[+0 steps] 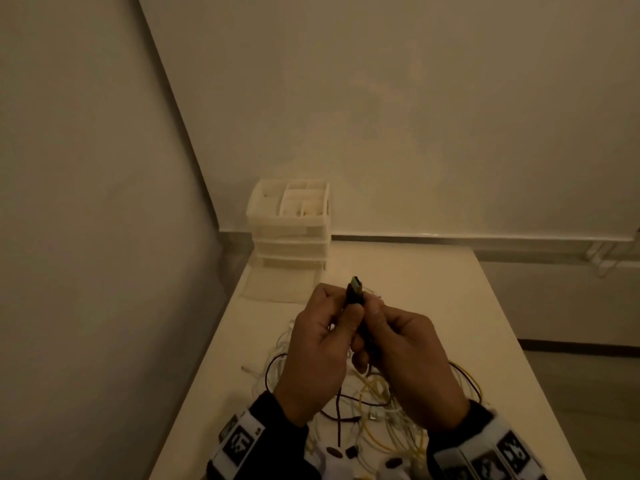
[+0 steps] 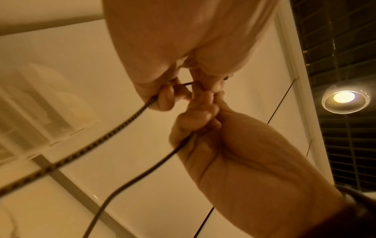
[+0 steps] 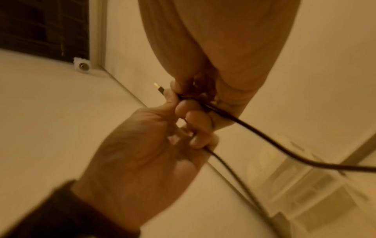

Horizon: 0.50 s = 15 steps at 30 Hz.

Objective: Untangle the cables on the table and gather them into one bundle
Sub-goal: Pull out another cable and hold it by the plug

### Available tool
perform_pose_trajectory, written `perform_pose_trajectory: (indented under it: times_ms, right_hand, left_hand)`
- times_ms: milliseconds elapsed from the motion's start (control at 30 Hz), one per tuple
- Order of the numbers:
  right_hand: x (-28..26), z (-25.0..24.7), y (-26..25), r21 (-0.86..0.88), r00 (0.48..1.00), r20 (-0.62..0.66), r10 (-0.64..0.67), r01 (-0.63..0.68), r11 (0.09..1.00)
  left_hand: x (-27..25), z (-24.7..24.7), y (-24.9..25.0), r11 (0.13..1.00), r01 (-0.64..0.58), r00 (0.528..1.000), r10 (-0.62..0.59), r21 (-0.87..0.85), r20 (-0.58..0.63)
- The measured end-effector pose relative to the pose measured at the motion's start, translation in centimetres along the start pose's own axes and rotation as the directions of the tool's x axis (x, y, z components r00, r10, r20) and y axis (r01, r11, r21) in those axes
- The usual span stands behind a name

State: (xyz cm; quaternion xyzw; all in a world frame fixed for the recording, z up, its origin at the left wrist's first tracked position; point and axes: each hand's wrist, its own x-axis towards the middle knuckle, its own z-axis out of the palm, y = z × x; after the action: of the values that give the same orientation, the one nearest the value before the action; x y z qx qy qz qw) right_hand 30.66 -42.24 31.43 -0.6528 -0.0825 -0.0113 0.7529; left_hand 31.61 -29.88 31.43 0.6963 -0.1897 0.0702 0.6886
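Hands [image 1: 318, 348] [image 1: 412, 362] seemingly both pinch black cable [image 1: 355, 293].

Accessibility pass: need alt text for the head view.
Both hands, left hand and right hand, pinch a black USB plug above a tangle of white, yellow and black cables on a pale table.

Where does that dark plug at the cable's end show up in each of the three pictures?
Head: dark plug at centre, sticking up between both hands.
Left wrist: hidden behind the fingers.
Right wrist: plug left of centre, tip poking out.
Shared landmark: white drawer unit.
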Motion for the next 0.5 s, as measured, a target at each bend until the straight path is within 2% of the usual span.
perform_pose_trajectory:
  times_ms: [100, 200, 300, 367, 433, 500]
  right_hand:
    - [-0.4, -0.8, 0.6, -0.236, 0.989, 0.060, -0.135, 0.145, 0.961]
    - [-1.5, -1.4, 2.0, -0.351, 0.974, 0.163, -0.159, 0.208, 0.913]
    - [-2.1, -2.5, 4.1, -0.466, 0.974, 0.218, -0.062, 0.160, 0.870]
    - [-2.4, -3.5, 6.0, -0.525, 0.978, 0.208, 0.022, 0.093, 0.846]
    - [-2.3, -4.3, 7.5, -0.522, 0.986, 0.142, 0.092, -0.004, 0.853]
    - [-1.8, -4.5, 7.5, -0.471, 0.989, 0.052, 0.139, -0.099, 0.877]
  left_hand:
    - [0.8, -0.5, -0.1, 0.999, -0.032, 0.993, 0.037, 0.039, -0.114]
    - [1.8, -1.4, 1.1, 0.997, -0.011, 0.982, -0.004, -0.075, -0.188]
    - [2.7, -3.1, 3.4, 0.957, -0.020, 0.982, -0.035, -0.291, -0.183]
    - [3.4, -5.4, 4.9, 0.933, -0.061, 0.977, -0.016, -0.355, -0.210]
    - [3.8, -7.5, 5.6, 0.952, -0.071, 0.978, 0.008, -0.298, -0.207]
    - [3.1, -8.0, 5.8, 0.998, -0.017, 0.994, 0.009, -0.068, -0.113]
